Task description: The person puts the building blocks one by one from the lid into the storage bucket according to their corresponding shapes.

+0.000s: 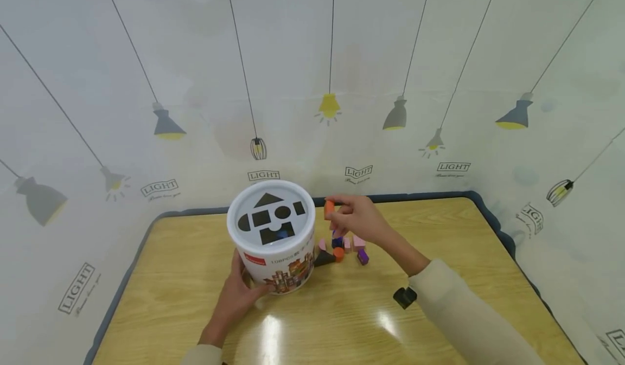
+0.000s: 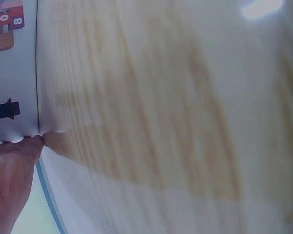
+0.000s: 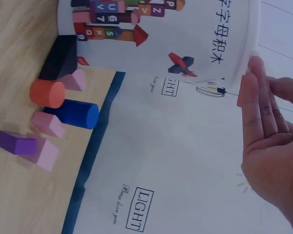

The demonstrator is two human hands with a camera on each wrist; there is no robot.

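Observation:
A white bucket (image 1: 288,262) with a printed side stands on the table, and its white lid (image 1: 235,213) has several shaped holes. My left hand (image 1: 237,294) holds the bucket low on its near-left side, thumb across the front. Just right of the rim, my right hand (image 1: 361,221) pinches an orange block (image 1: 329,209) in the air, apart from the lid. In the right wrist view fingers mostly hide that block. Something blue shows inside the largest hole. Below the right hand lie an orange cylinder (image 3: 46,93), a blue cylinder (image 3: 78,113) and a purple block (image 3: 14,142).
Several pink blocks (image 3: 48,124) and a black wedge-like block (image 3: 58,58) lie on the wooden table (image 1: 171,267) close to the bucket's right side. Dark edging (image 1: 415,196) borders the table, and a lamp-patterned wall (image 1: 293,56) rises behind it.

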